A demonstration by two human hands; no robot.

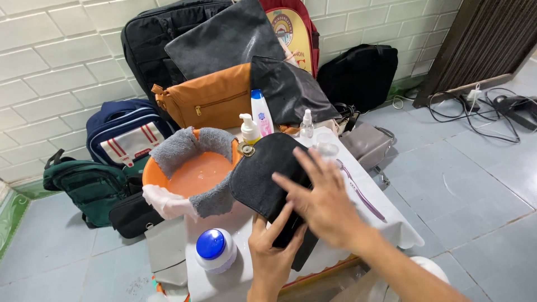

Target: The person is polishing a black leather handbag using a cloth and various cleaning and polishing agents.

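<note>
Two hands work over a small white-covered counter (386, 221): at its left an orange basin (197, 173) draped with a grey towel (182, 148), and a white jar with a blue lid (215, 250) in front of it. Right of the basin lies a black handbag (263, 173), its long axis running from the brass clasp up by the basin down toward the person; the left hand (272, 249) has its grip clenched on the bag's near end, thumb up over the leather. Furthest right, the right hand (324, 204) lies flat on the bag with fingers spread toward the upper left, its grip released and grasping nothing.
</note>
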